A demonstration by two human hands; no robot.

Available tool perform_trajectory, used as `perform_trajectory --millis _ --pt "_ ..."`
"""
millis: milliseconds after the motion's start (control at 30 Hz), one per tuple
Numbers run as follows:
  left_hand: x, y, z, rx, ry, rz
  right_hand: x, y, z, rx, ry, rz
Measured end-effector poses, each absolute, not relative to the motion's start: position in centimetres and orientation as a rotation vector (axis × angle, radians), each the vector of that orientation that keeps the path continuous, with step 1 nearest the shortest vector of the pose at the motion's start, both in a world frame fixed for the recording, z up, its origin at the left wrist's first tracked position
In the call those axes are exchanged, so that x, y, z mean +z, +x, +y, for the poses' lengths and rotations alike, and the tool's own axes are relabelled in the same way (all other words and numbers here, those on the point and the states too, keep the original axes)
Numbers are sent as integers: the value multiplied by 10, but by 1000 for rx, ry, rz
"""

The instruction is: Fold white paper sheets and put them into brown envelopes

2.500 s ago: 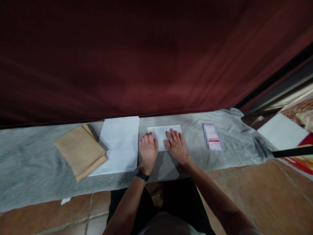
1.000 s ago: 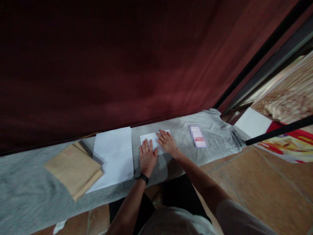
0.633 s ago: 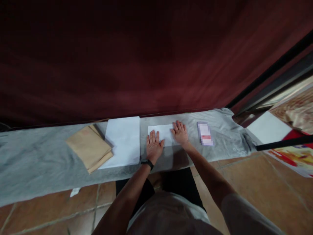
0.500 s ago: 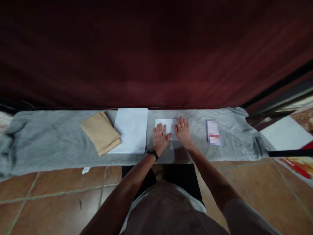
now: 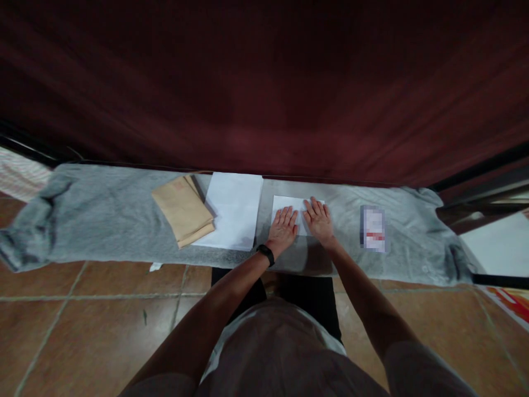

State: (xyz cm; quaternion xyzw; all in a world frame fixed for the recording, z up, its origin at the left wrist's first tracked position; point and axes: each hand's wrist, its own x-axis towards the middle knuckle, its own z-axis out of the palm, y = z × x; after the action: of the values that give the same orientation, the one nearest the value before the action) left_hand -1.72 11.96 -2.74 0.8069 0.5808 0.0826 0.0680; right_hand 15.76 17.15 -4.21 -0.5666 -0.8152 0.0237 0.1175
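A small white sheet of paper (image 5: 305, 226) lies on the grey cloth, partly covered by both hands. My left hand (image 5: 283, 230) rests flat on its left part, fingers stretched out, a dark band on the wrist. On the right part lies my right hand (image 5: 318, 221), also flat with its fingers a little apart. Whether the paper is folded cannot be made out. To the left is a larger white paper stack (image 5: 235, 212), overlapped at its lower left by brown paper envelopes (image 5: 182, 209).
The grey cloth (image 5: 107, 220) covers a narrow bench. A blurred-out pale packet with a red band (image 5: 374, 229) lies on the right. Beyond the bench hangs a dark red curtain (image 5: 264, 99). A white panel (image 5: 502, 245) stands at far right, above the tiled floor (image 5: 103, 336).
The view has shifted and tilted slightly, so the bench sits differently in it. My right hand lies further onto the small paper and closer to my left hand. Both hands stay flat.
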Motion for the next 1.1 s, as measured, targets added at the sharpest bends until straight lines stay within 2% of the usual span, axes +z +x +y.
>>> perform_trajectory --millis 367,500,733,933,1100 --pt "-29 -18 120 204 2419 1762 -41 170 195 -42 -1792 -2203" --pt "-28 -17 121 195 2431 1764 -30 156 199 139 -1678 -2367" --pt "-28 -19 120 217 2469 1779 2 154 225 420 -1777 -2391" --pt "-30 -26 116 373 2401 1775 23 161 240 658 -1785 -2328" --pt "-26 -40 101 806 2087 1729 35 190 226 861 -1752 -2150"
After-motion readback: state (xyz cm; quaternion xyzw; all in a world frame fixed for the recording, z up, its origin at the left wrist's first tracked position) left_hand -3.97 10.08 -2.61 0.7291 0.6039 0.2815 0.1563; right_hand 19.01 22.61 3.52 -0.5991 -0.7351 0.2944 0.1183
